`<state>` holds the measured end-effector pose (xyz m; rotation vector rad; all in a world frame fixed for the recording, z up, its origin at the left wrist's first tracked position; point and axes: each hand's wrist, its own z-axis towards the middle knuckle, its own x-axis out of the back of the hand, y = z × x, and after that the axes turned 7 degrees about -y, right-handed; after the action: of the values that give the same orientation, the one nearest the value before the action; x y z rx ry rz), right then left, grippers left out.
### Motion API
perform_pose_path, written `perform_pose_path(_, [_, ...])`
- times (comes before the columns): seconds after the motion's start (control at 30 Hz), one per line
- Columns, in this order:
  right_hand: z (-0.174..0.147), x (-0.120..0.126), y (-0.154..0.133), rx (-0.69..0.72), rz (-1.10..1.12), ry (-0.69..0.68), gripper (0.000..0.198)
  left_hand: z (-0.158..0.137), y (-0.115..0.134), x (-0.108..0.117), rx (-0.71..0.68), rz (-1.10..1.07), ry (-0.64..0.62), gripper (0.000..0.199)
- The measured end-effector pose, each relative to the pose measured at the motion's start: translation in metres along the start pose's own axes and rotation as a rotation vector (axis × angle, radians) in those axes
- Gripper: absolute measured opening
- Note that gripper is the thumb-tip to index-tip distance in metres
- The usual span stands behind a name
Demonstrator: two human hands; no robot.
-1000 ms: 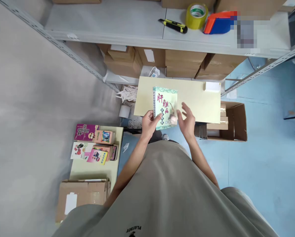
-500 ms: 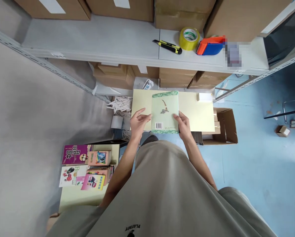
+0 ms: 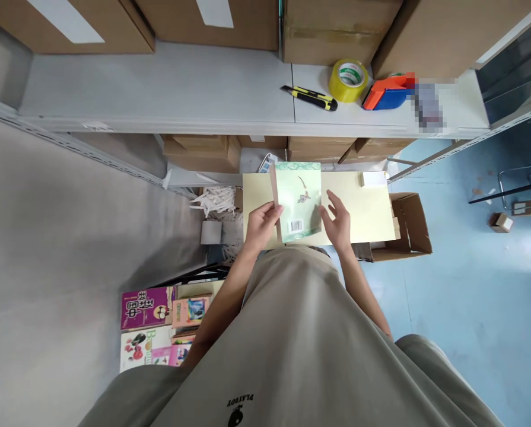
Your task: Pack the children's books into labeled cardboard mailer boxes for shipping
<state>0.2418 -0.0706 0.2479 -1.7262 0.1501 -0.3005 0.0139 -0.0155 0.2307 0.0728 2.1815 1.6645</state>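
A pale green book [image 3: 298, 204] with a patterned border, a small drawing and a barcode is held up over the cream tabletop [image 3: 358, 213]. Its left edge is turned toward me, so its thickness shows. My left hand [image 3: 262, 226] grips that edge, thumb on the cover and fingers behind. At the opposite edge is my right hand [image 3: 337, 222], fingers apart, with its thumb close to the cover; whether the thumb touches it I cannot tell.
On the grey shelf [image 3: 158, 83] ahead lie a utility knife [image 3: 312, 98], yellow tape roll [image 3: 349, 80] and orange-blue tool [image 3: 385, 93]. A white box [image 3: 374, 179] sits on the tabletop. An open carton [image 3: 412, 228] stands right; several books [image 3: 147, 308] lie lower left.
The book has turned so its left edge now shows. My left hand has closed on that edge, while my right fingers have loosened from the right edge. The view has shifted slightly.
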Motion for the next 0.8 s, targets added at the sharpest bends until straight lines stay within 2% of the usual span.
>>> perform_pose_path(0.07, [0.000,-0.016,-0.003,0.021,-0.008,-0.033,0.082,0.000,0.007,-0.011,-0.071,0.123,0.044,0.057])
perform_pose_path(0.17, [0.002,-0.040,-0.006,0.014,0.014,-0.132,0.081,-0.001,0.008,-0.033,-0.100,0.274,0.077,0.040])
perform_pose_path(0.27, [0.011,-0.041,-0.005,-0.001,0.029,-0.039,0.066,0.003,0.004,-0.046,-0.077,0.230,-0.031,0.057])
perform_pose_path(0.37, [0.025,-0.016,-0.004,-0.042,0.165,-0.060,0.063,0.016,0.005,-0.044,0.000,0.049,-0.079,0.077])
perform_pose_path(0.53, [0.039,0.040,-0.005,-0.110,0.245,-0.213,0.069,0.035,0.019,-0.042,0.051,-0.008,0.096,0.096])
perform_pose_path(0.67, [0.051,0.078,-0.007,-0.134,0.272,-0.328,0.067,0.038,0.029,-0.069,0.029,0.027,0.143,0.094])
perform_pose_path(0.8, [0.065,0.116,-0.008,-0.130,0.244,-0.403,0.066,0.045,0.026,-0.098,-0.025,0.047,0.198,0.077])
